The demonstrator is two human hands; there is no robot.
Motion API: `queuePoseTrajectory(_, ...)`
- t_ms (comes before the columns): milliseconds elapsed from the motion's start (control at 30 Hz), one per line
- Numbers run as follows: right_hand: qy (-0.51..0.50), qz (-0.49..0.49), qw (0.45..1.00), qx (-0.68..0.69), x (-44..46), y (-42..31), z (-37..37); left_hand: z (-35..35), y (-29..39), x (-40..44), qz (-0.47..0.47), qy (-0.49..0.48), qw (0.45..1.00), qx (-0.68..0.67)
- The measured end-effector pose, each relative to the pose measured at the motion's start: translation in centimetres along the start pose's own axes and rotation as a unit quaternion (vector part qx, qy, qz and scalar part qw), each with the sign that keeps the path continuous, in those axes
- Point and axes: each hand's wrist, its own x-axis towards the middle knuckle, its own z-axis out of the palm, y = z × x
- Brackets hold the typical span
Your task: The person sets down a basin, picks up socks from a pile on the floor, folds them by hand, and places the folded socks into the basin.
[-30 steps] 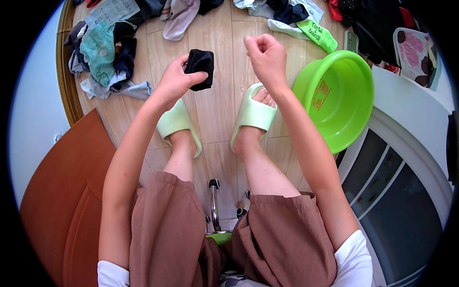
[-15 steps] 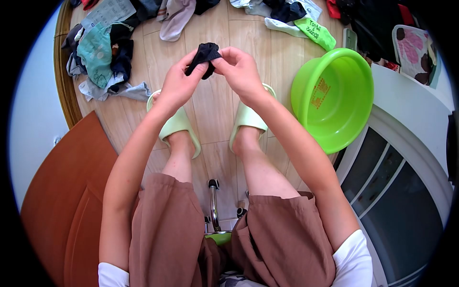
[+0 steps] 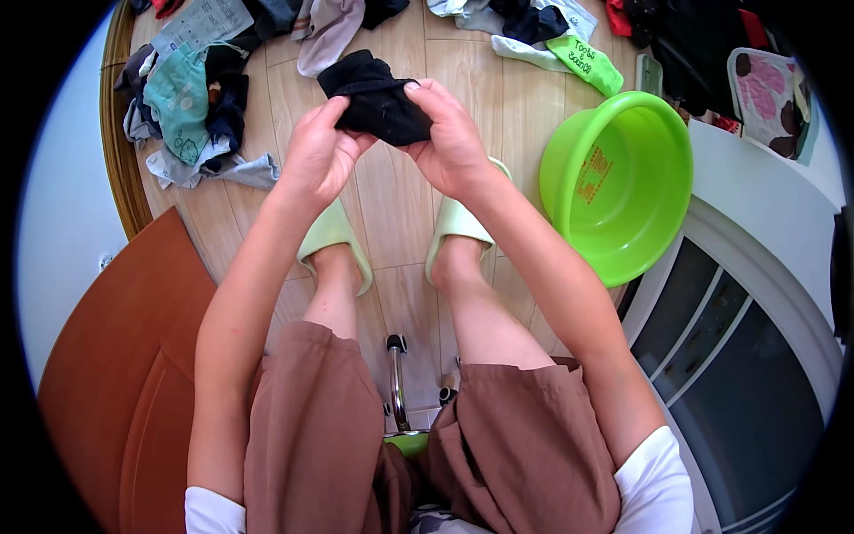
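Black cloth: here it is, a dark folded piece (image 3: 381, 105) held up between both hands, over the floor and beyond the feet, its layers bunched and overlapping.
Left grip: the left hand (image 3: 318, 158) is pinched closed on the cloth's left side, thumb along the near edge, the gap filled by fabric.
Right grip: the right hand (image 3: 449, 147) matches it, pinched on the right side with the thumb pressing on top, nothing else in its hold.
Slippers: pale green pair, one on each foot, left slipper (image 3: 329, 233) and right slipper (image 3: 461, 220) well apart on the wooden floor (image 3: 400, 222).
Green basin: over on the right, a bright basin (image 3: 654, 191) sits near the right forearm, orange print on its side.
Lime sock: just past the basin, a lettered sock (image 3: 587, 64) lies beside a white sock (image 3: 531, 51).
Left heap: a teal cloth (image 3: 178, 102) tops rumpled clothes, with a printed sheet (image 3: 206, 25) just behind.
Top middle: a pale mauve sock (image 3: 329, 40) stretches toward the hands.
Far right: a cabinet (image 3: 747, 392) shows dark panes in a pale frame.
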Motion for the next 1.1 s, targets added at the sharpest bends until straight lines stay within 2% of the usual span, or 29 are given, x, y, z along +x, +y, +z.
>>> queuePoseTrajectory(100,0.021,-0.047,0.995,-0.086,0.7,0.7,0.1,0.4,0.0,-0.4,-0.064,0.042,0.994,-0.072)
queuePoseTrajectory(200,0.043,-0.102,0.992,-0.064,1.4,1.6,0.5,-0.9,-0.7,-0.7,-0.095,-0.038,0.995,-0.009)
queuePoseTrajectory(300,0.052,-0.134,0.986,-0.081,1.6,1.5,0.3,-0.5,-1.1,-1.4,-0.092,-0.045,0.992,0.072)
queuePoseTrajectory(400,0.089,-0.118,0.986,-0.08,1.8,1.4,-0.2,1.0,-0.7,-2.1,-0.094,-0.02,0.981,0.167)
queuePoseTrajectory(500,0.095,-0.077,0.992,-0.039,1.8,2.0,-0.9,1.1,-0.8,-2.4,-0.081,-0.082,0.97,0.213)
queuePoseTrajectory(600,0.035,-0.054,0.998,-0.029,1.9,2.4,-1.8,0.6,-0.4,-2.3,-0.051,-0.127,0.935,0.328)
queuePoseTrajectory(700,0.001,-0.036,0.996,-0.086,1.9,2.1,-2.4,0.4,0.0,-2.2,0.027,-0.185,0.886,0.425)
queuePoseTrajectory(733,-0.014,-0.029,0.993,-0.11,1.7,1.8,-2.4,0.4,0.1,-2.1,0.065,-0.169,0.869,0.46)
queuePoseTrajectory(833,-0.003,0.084,0.981,-0.176,-0.1,-0.7,-2.2,0.2,0.1,-1.9,0.181,-0.118,0.807,0.549)
queuePoseTrajectory(933,-0.063,0.158,0.981,-0.091,-1.0,-1.5,-2.6,-0.5,-0.5,-1.5,0.277,-0.081,0.742,0.604)
queuePoseTrajectory(967,-0.094,0.138,0.977,-0.13,-1.0,-1.4,-2.5,-0.9,-0.7,-1.2,0.298,-0.081,0.729,0.611)
queuePoseTrajectory(1067,-0.098,0.071,0.963,-0.241,-1.8,-0.9,-2.2,0.0,-0.5,-1.0,0.333,-0.078,0.673,0.656)
queuePoseTrajectory(1100,-0.091,0.07,0.964,-0.241,-1.8,-0.8,-1.9,0.5,-0.1,-1.2,0.342,-0.082,0.649,0.674)
